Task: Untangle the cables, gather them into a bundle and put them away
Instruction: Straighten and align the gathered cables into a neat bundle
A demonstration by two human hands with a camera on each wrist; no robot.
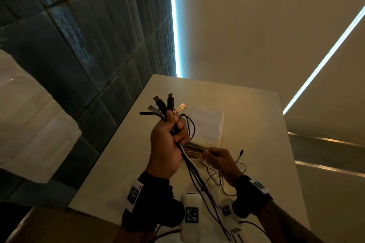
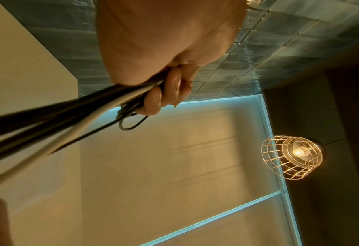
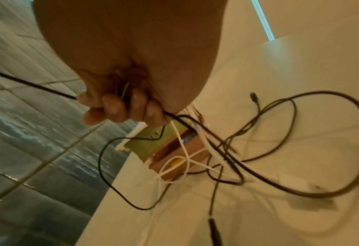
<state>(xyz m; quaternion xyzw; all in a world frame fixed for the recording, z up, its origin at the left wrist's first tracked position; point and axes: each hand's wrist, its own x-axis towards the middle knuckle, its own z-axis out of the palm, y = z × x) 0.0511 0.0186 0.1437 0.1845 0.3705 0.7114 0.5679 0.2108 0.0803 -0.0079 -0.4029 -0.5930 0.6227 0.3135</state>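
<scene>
Your fingers on your left hand are curled tight around a bunch of cables. This hand is held up above the white table, thumb side up. Out of the top of your fist stick the USB plugs: some black, some silver, one white. They fan out like a little bouquet. Below your fist the thin round cords hang down, mostly black with one smooth white one.

Further right, your right hand sits lower, close over the table. Its fingers are curled around a thin black cable and a thin white one. Loose cords lie in loops on the table under it, black and white crossing each other. A small yellow-green box sits there too, with cords across it. Behind your hands lies a flat white paper.
</scene>
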